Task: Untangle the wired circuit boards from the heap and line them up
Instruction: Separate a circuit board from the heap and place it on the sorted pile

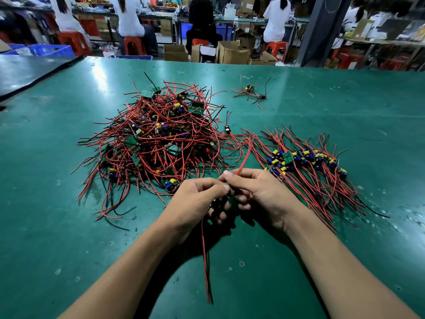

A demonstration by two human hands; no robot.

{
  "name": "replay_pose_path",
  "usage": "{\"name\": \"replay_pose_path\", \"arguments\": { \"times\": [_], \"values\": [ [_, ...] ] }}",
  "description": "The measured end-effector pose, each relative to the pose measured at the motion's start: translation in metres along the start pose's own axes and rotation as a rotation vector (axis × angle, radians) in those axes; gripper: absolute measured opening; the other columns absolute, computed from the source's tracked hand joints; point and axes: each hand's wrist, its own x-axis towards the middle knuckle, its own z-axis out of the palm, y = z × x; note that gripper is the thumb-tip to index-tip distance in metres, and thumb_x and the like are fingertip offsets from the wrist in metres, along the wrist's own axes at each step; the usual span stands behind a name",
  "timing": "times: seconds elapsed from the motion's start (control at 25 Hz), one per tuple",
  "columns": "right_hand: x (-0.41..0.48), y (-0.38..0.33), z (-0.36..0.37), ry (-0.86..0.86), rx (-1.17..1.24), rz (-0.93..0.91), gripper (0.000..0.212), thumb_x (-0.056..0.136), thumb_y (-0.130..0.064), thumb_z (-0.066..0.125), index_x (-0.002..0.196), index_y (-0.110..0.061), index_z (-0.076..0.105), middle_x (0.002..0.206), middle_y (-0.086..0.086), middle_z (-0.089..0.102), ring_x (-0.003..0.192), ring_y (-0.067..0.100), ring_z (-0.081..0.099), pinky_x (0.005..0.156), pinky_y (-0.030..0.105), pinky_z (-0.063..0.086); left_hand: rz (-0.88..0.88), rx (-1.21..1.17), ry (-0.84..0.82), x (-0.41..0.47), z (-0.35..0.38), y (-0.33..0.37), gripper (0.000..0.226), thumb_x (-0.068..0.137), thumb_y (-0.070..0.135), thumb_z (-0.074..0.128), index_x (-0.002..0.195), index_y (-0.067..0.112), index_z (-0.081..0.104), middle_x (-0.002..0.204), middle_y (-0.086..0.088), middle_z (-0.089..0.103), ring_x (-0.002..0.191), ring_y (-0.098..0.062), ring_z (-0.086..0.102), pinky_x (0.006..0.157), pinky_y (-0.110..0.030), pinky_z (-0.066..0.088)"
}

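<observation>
Hands, left (195,200) and right (261,192), on red wires (205,261); axis near-to-far

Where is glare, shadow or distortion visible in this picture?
Head view: white glare streaks on the table beyond the heap; dark shadows under the left hand and right hand, which hold wires; the wide lens tilts the pillar; background people look soft.
</observation>
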Motion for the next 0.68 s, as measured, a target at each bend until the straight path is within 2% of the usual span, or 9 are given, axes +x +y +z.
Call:
{"name": "replay_pose_path", "arguments": {
  "times": [0.16, 0.36, 0.44, 0.68],
  "values": [
    [0.005, 0.002, -0.004, 0.206, -0.057, -0.111, 0.023, 0.087, -0.034, 0.072, 0.077, -0.014, 0.076, 0.055, -0.005, 0.045, 0.039, 0.005, 0.035, 0.035, 0.016, 0.026, 0.008, 0.043, -0.006, 0.0, 0.0, 0.001, 0.026, 0.091, 0.008, 0.061, 0.068, 0.014, 0.07, 0.058, -0.01, 0.063, 0.044, -0.019, 0.054, 0.044, -0.022, 0.046],
    [0.009, -0.007, -0.014, 0.428, 0.103, -0.171, 0.029, 0.095, -0.03, 0.067, 0.073, -0.012, 0.075, 0.059, -0.007, 0.049, 0.04, 0.005, 0.033, 0.034, 0.016, 0.024, 0.046, 0.134, -0.037, -0.001, 0.0, 0.0, 0.021, 0.091, 0.009, 0.062, 0.072, 0.011, 0.07, 0.06, -0.007, 0.064, 0.047, -0.019, 0.057, 0.046, -0.022, 0.046],
    [0.008, -0.012, -0.016, 0.424, 0.233, -0.121, 0.034, 0.097, -0.033, 0.062, 0.074, -0.011, 0.074, 0.057, -0.008, 0.049, 0.039, 0.005, 0.03, 0.034, 0.017, 0.023, 0.05, 0.145, -0.046, -0.001, 0.0, 0.0, 0.02, 0.091, 0.009, 0.062, 0.073, 0.01, 0.07, 0.06, -0.007, 0.064, 0.048, -0.019, 0.057, 0.047, -0.022, 0.046],
    [0.002, -0.025, -0.016, 0.243, 0.645, 0.062, 0.045, 0.097, -0.031, 0.057, 0.056, -0.014, 0.066, 0.059, -0.007, 0.044, 0.033, 0.005, 0.028, 0.036, 0.017, 0.021, 0.049, 0.137, -0.066, -0.001, 0.0, -0.001, 0.019, 0.091, 0.01, 0.062, 0.073, 0.009, 0.071, 0.061, -0.009, 0.064, 0.046, -0.019, 0.058, 0.044, -0.02, 0.044]
  ]
}}
